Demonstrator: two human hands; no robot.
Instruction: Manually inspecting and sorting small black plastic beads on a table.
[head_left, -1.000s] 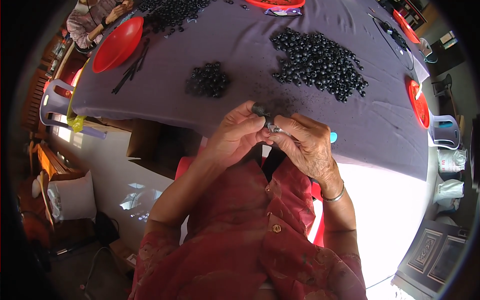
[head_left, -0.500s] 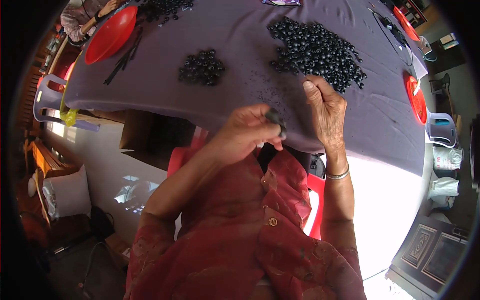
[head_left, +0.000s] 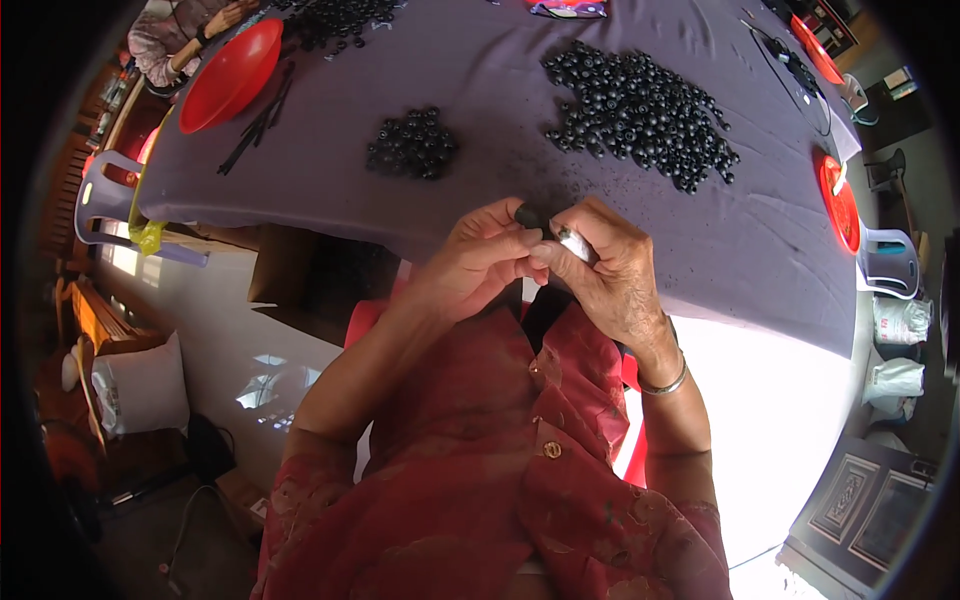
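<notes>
Both my hands meet just off the table's near edge, fingertips almost touching. My left hand (head_left: 475, 255) is closed in a pinch on a small black piece (head_left: 530, 215), whose exact shape is partly hidden by the fingers. Curled close against it, my right hand (head_left: 615, 265) grips a small whitish, shiny object (head_left: 574, 243); most of that is covered by the thumb and fingers, so its kind cannot be made out. Beyond the hands lies a large heap of shiny black bead-like pieces (head_left: 640, 110), with a smaller pile of similar pieces (head_left: 412, 143) to its left.
A purple-grey cloth (head_left: 480, 90) covers the table, with dark crumbs behind my hands. At left are a red bowl (head_left: 232, 75), dark sticks (head_left: 258, 118) and another dark heap (head_left: 335, 22). Another person's hand (head_left: 230, 15) is at far left. A red tray (head_left: 838, 205) sits at right.
My right hand has come down and left from beside the large heap to meet my left hand. A whitish object now shows in its grip. The left hand keeps its black piece.
</notes>
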